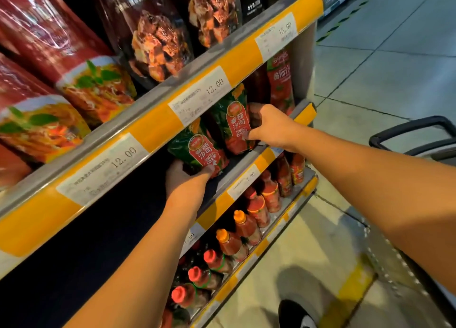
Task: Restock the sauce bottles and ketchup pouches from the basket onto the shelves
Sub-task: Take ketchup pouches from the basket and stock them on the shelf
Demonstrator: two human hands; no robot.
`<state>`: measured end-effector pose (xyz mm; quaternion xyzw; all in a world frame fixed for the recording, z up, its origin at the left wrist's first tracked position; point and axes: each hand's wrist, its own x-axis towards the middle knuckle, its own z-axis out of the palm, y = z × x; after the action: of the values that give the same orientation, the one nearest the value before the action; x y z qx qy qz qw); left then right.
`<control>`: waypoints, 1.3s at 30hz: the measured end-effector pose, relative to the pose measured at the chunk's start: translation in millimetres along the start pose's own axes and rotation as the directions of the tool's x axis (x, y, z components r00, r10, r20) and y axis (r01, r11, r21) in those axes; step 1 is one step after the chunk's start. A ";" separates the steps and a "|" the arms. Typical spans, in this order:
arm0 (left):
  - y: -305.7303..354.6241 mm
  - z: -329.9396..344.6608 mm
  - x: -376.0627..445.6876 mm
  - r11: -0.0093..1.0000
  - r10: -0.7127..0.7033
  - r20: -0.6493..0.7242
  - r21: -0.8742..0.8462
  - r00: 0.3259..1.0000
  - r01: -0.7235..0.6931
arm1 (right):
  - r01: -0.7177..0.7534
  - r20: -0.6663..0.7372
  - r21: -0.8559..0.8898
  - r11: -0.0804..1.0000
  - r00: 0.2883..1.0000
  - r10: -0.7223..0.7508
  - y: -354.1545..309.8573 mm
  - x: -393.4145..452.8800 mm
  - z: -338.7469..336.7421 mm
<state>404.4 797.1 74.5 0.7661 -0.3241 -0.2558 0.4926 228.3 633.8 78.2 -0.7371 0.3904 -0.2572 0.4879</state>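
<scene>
Two green and red ketchup pouches stand on the middle shelf point(256, 152). My left hand point(185, 182) grips the nearer pouch point(197, 150) from below, thumb on its front. My right hand point(269, 125) pinches the farther pouch point(234, 120) by its right edge. A taller red pouch point(280, 81) stands at the shelf's far end. Sauce bottles point(232, 241) with red and orange caps line the shelf below in a row.
Large red and dark food bags point(153, 39) fill the top shelf behind a yellow price rail point(153, 135). A black basket handle point(409, 130) shows at the right edge over the tiled floor. My shoe point(296, 315) is at the bottom.
</scene>
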 end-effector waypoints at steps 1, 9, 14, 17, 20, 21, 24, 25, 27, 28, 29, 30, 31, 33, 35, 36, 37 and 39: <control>-2.0 -0.4 0.5 1.000 0.017 0.008 0.004 1.000 -0.017 | -0.003 -0.013 -0.013 1.000 1.000 0.003 2.1 1.1 0.8; -3.8 -0.3 6.8 0.994 0.096 0.014 0.046 0.995 -0.096 | 0.025 -0.030 -0.025 0.999 0.999 -0.026 15.2 14.3 2.4; -4.0 0.9 16.9 0.983 0.145 0.025 0.112 0.989 -0.147 | 0.016 -0.054 -0.008 1.000 0.998 -0.016 16.1 17.7 3.8; -4.7 2.2 21.1 0.980 0.159 0.019 0.119 0.987 -0.160 | 0.018 -0.068 -0.006 1.000 0.998 -0.018 17.0 20.2 4.8; -5.6 4.6 25.0 0.977 0.176 0.007 0.125 0.984 -0.175 | 0.019 -0.077 -0.034 0.999 0.997 -0.022 17.8 22.2 5.8; -6.5 5.2 26.2 0.976 0.178 0.003 0.124 0.984 -0.177 | 0.020 -0.080 -0.050 0.999 0.996 -0.024 18.3 22.8 5.9; -7.1 7.4 26.6 0.977 0.182 -0.003 0.111 0.983 -0.180 | 0.025 -0.087 -0.084 0.996 0.996 -0.032 18.5 23.4 6.0; -7.6 7.9 26.7 0.978 0.182 -0.001 0.106 0.983 -0.181 | 0.024 -0.087 -0.091 0.996 0.996 -0.032 18.1 23.2 6.3; -7.6 8.5 26.2 0.978 0.180 0.004 0.103 0.984 -0.179 | 0.031 -0.083 -0.105 0.994 0.996 -0.040 18.3 23.8 7.2; -7.6 8.5 25.8 0.979 0.177 0.004 0.102 0.984 -0.177 | 0.031 -0.083 -0.109 0.994 0.996 -0.040 19.1 24.4 7.6; -8.0 8.6 25.9 0.979 0.177 0.006 0.100 0.984 -0.176 | 0.023 -0.084 -0.106 0.994 0.996 -0.032 17.8 22.8 7.7; -8.2 8.8 25.8 0.979 0.178 0.008 0.097 0.984 -0.178 | 0.021 -0.088 -0.101 0.995 0.996 -0.030 18.2 23.2 7.9; -8.9 8.8 26.0 0.979 0.180 0.010 0.093 0.984 -0.180 | 0.018 -0.087 -0.103 0.995 0.996 -0.027 17.0 22.5 8.3; -9.2 8.2 25.1 0.980 0.177 0.005 0.089 0.984 -0.177 | 0.018 -0.088 -0.112 0.994 0.996 -0.028 16.3 21.5 9.1; -9.5 7.1 24.2 0.981 0.173 0.002 0.092 0.985 -0.173 | 0.013 -0.091 -0.117 0.993 0.996 -0.024 13.3 18.7 10.1; -9.7 6.4 23.4 0.980 0.174 0.002 0.097 0.985 -0.173 | 0.016 -0.095 -0.122 0.992 0.995 -0.028 13.6 18.5 10.8; -9.9 5.8 23.2 0.980 0.173 0.002 0.104 0.985 -0.172 | 0.008 -0.097 -0.133 0.991 0.995 -0.021 12.4 17.0 11.8; -9.1 5.3 22.3 0.981 0.160 0.002 0.115 0.987 -0.159 | -0.008 -0.103 -0.147 0.989 0.995 -0.007 10.6 14.4 13.3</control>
<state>417.6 780.1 62.4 0.7656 -0.3966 -0.1938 0.4679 243.1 626.4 63.2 -0.7568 0.4330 -0.2653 0.4116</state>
